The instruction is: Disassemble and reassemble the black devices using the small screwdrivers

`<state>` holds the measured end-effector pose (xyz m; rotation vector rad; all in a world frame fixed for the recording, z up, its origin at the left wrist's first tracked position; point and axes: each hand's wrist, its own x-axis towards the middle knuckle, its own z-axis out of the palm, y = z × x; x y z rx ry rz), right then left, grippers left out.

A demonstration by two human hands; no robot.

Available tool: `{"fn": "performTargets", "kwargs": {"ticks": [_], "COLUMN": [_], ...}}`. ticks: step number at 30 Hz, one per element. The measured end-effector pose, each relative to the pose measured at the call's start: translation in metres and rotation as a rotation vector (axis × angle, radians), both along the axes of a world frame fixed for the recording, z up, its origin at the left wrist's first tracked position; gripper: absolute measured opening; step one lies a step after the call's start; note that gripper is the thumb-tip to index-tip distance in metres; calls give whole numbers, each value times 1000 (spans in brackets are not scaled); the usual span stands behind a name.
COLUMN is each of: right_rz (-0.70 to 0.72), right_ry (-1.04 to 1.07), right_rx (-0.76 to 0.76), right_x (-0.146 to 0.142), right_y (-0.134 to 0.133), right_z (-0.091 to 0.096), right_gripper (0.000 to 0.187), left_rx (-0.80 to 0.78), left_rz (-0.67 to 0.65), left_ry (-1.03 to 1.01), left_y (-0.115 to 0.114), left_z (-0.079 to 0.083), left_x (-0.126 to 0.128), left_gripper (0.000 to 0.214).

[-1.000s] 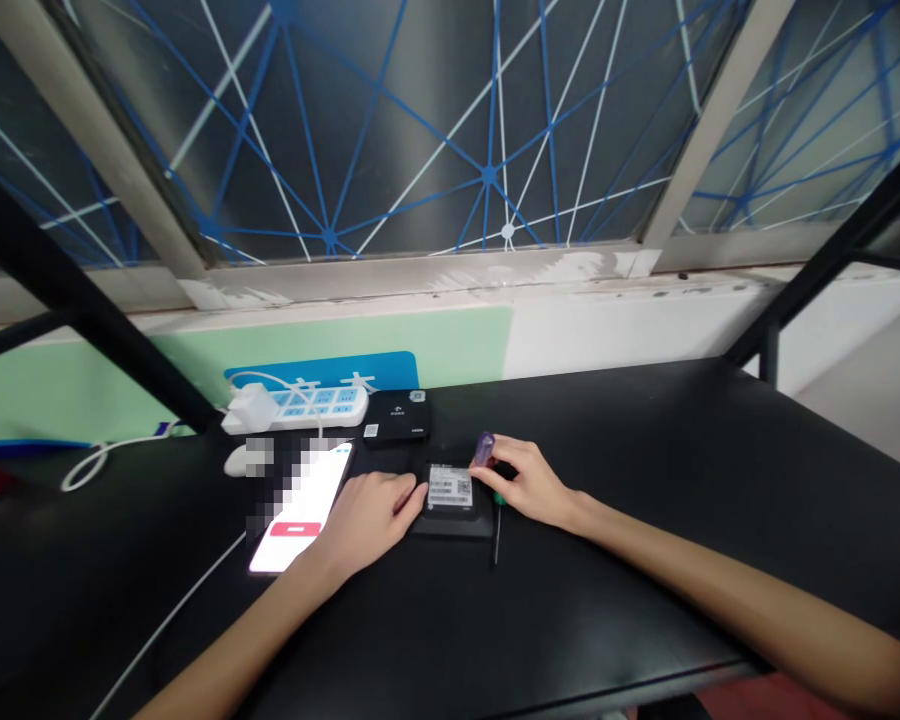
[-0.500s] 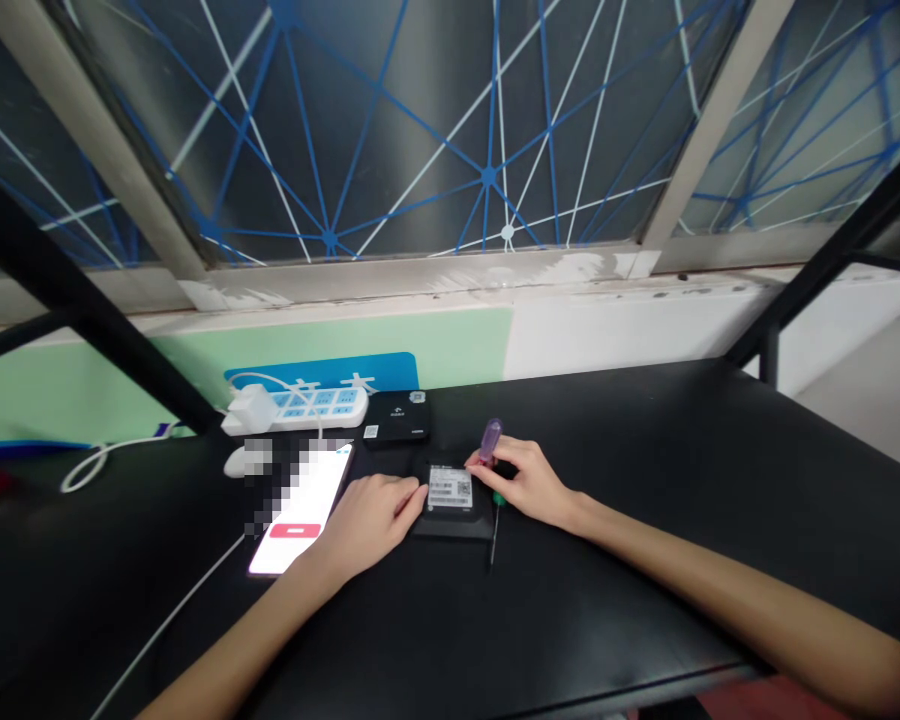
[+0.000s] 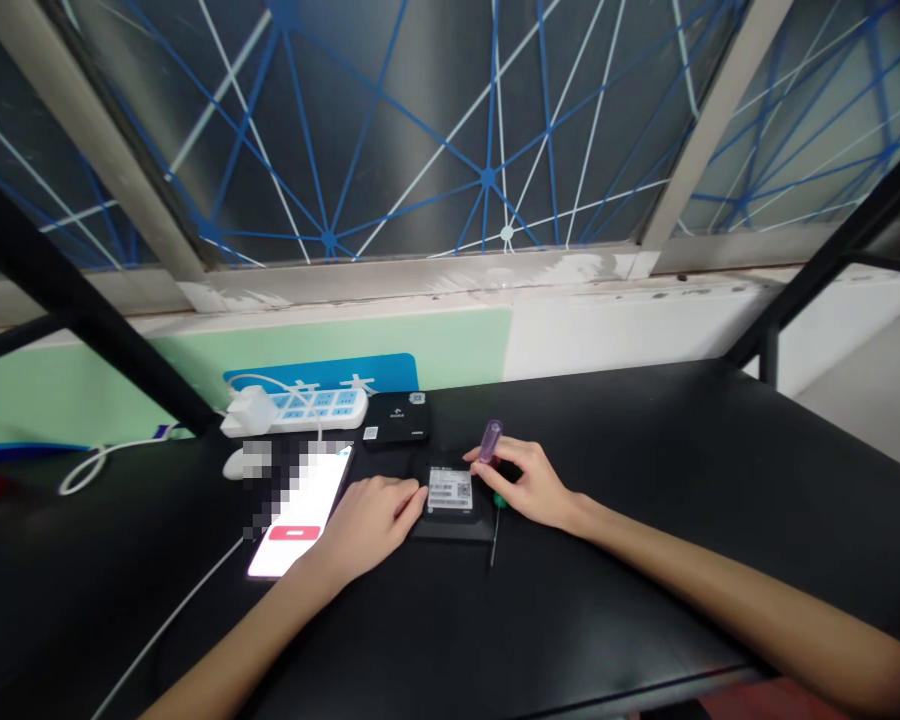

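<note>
A small black box with a white label (image 3: 451,497) lies on the black table (image 3: 645,520). My left hand (image 3: 371,520) rests at its left edge, fingers flat and touching it. My right hand (image 3: 525,480) sits at the box's right edge, fingers curled round a screwdriver (image 3: 490,445) with a purple handle. The purple handle sticks up above the fingers; a thin dark shaft (image 3: 495,540) runs along the table below the hand.
A lit phone (image 3: 300,510) lies left of my left hand, on a white cable (image 3: 187,600). Behind it are a white power strip (image 3: 300,408), a second black box (image 3: 397,418) and a white mouse (image 3: 236,462). Black frame bars slant up at both sides.
The purple handle of the screwdriver has tipped up slightly in my right hand. My left hand and the box have stayed put.
</note>
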<state>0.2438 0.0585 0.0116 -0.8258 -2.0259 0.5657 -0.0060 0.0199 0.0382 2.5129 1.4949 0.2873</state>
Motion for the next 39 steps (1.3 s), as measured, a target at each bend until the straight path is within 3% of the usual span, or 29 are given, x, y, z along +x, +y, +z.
{"fn": "performTargets", "kwargs": {"ticks": [13,22,28,39], "right_rz": [-2,41,97,83], "right_ry": [74,250,274,274], "right_rx": [-50,-313,-325,-338], "right_x": [-1,-3,-3,-4], "right_y": [2,3,0,4], "right_z": [0,-5,1,-6], "right_gripper": [19,27,25,23], "left_rx": [2,-12,-12,-15], "left_rz": [9,12,9,9], "left_ry": [1,-12,-19,-25], "left_y": [0,-1,-1,1], "left_z": [1,2,1,-1], "left_x": [1,1,0,0], "left_gripper": [43,43,43,42]}}
